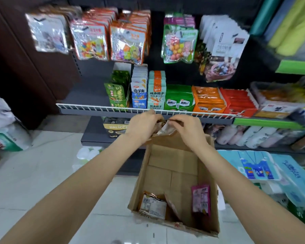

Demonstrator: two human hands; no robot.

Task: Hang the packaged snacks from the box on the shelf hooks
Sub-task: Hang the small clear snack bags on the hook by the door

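Two snack packets lie nearest me in the cardboard box (174, 166) on the floor: a brown-and-white packet (152, 205) at its left, a pink packet (201, 199) against its right wall. Further out, above the box's far edge, my left hand (143, 125) and right hand (187, 128) together pinch one crumpled snack pack (165, 128). Beyond them runs the white wire shelf rail (95, 107), then hanging candy bags (127, 43) on hooks.

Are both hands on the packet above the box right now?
Touching. The head view shows the left hand and right hand both pinching the snack packet at its top, above the cardboard box.
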